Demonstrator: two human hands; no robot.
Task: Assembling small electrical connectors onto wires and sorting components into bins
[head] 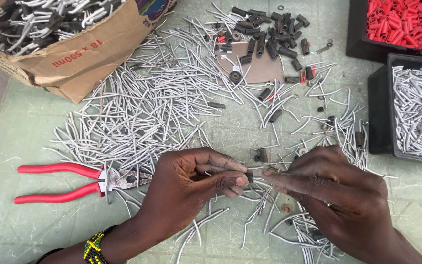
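A small black sleeve [249,177] is pinched between the thumb and fingertips of the left hand [191,188], low in the middle of the table [20,142]. A thin grey wire [263,180] is gripped by the closed fingers of the right hand [340,195], its end met at the sleeve. Red-handled pliers [74,183] are laid just left of the left hand, and loose grey wires [147,102] are scattered beyond.

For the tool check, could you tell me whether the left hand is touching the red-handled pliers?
Apart: the head view shows bare table between the left hand and the pliers.
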